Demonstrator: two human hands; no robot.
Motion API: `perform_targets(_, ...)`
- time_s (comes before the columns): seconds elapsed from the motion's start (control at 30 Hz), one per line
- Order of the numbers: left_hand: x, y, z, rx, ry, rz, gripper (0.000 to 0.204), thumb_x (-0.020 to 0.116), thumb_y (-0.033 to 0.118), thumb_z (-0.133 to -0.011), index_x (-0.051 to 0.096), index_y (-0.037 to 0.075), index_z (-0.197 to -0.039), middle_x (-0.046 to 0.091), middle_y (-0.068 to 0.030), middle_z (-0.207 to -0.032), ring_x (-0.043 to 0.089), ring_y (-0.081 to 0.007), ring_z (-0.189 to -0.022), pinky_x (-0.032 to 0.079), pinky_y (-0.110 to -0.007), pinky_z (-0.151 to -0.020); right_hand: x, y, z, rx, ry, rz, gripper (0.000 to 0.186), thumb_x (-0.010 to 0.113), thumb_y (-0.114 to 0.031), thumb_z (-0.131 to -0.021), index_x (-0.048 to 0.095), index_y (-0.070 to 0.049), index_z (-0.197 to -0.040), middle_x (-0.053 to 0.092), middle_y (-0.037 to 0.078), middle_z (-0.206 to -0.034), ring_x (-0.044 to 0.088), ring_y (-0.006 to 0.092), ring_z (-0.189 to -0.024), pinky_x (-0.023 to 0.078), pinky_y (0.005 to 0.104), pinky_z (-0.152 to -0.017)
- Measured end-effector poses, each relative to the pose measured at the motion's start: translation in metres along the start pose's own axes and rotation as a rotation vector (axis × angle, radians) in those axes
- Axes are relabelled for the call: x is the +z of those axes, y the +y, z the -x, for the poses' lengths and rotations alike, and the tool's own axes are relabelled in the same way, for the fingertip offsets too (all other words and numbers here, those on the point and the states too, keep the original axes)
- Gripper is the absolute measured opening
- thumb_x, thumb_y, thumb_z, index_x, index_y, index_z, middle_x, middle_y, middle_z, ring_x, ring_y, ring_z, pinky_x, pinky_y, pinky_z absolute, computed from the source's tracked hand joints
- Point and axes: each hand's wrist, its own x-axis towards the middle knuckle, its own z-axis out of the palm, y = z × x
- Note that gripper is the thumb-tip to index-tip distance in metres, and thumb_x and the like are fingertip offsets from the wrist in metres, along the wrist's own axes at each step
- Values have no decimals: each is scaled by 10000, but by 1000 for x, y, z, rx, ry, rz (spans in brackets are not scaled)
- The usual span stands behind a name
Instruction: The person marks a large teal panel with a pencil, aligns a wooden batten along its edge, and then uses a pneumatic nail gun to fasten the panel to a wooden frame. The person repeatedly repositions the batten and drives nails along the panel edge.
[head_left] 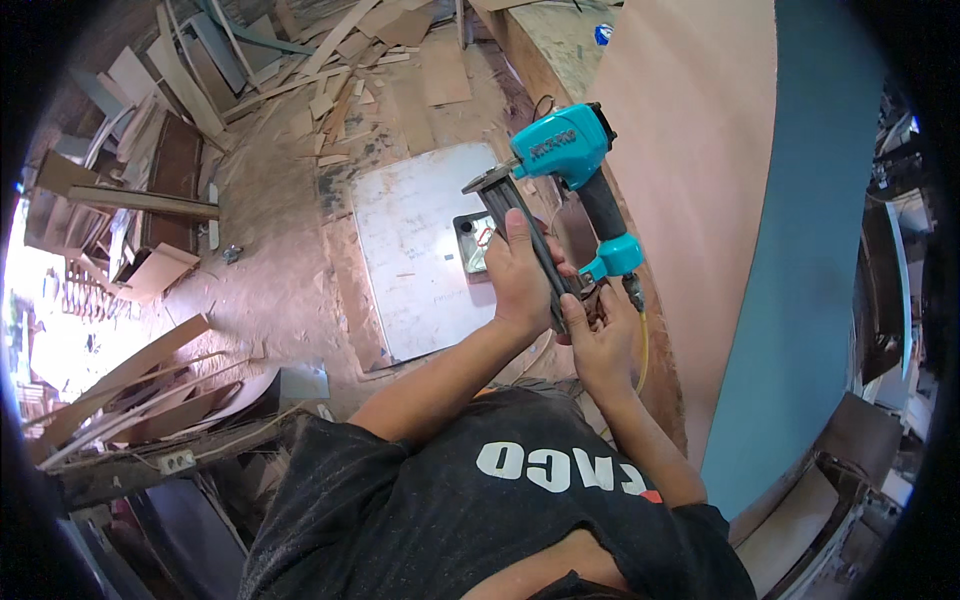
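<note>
A teal and black air nail gun is held up in front of my chest, its nose pointing to the left and its grip hanging down on the right. My left hand is wrapped round its long dark magazine, the thumb lying along the side. At the magazine's lower end, my right hand pinches with thumb and fingers, just below the teal grip base. Whether a small piece is between those fingers cannot be made out. A yellow air hose runs down from the fitting under the grip.
Below the nail gun lies a white board with a black tray of small items on it. Large pink and blue-grey sheets stretch along the right. Wood offcuts litter the floor; stacked panels lean at left.
</note>
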Motion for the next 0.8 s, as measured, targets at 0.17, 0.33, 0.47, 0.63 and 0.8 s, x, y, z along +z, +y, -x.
perform_targets(0.17, -10, 15, -5, 3, -30, 80, 443, 445, 463, -1169, 491, 31, -1084, 581, -65, -761, 587, -150, -580, 554, -317, -558, 17, -6, 3, -66, -8, 19, 241, 750, -130, -1037, 607, 24, -1153, 647, 31, -941, 627, 57, -746, 512, 224, -609)
perform_targets(0.33, -25, 22, -13, 0, -71, 93, 407, 493, 425, -1156, 504, 19, -1151, 593, -80, -787, 599, -175, -600, 564, -338, -587, 33, 1, 3, -100, 1, -30, 251, 741, -72, -1019, 600, 28, -1202, 645, 32, -959, 627, 70, -781, 515, 232, -672)
perform_targets(0.47, -42, 32, -25, -133, -98, 225, 460, 518, 512, -1103, 545, 60, -1183, 594, -96, -825, 603, -235, -717, 545, -425, -726, 36, 16, 0, -111, -56, -28, 373, 741, -51, -982, 599, 61, -1308, 699, 82, -1002, 702, 145, -860, 562, 303, -756)
perform_targets(0.63, -70, 43, -60, -158, -23, 229, 596, 515, 664, -1063, 545, 72, -1128, 576, -97, -762, 583, -238, -672, 521, -386, -657, 28, 15, -1, 66, -258, 441, 399, 740, -157, -952, 685, 43, -1293, 763, 206, -1029, 760, 306, -1005, 577, 409, -876)
perform_targets(0.8, -87, 49, -113, 8, 115, 140, 661, 493, 705, -1069, 527, 45, -1071, 597, -96, -710, 590, -211, -556, 528, -369, -537, 8, 27, -29, 7, -478, 855, 443, 818, -264, -897, 753, 16, -1233, 764, 250, -1133, 724, 446, -1053, 559, 473, -941)
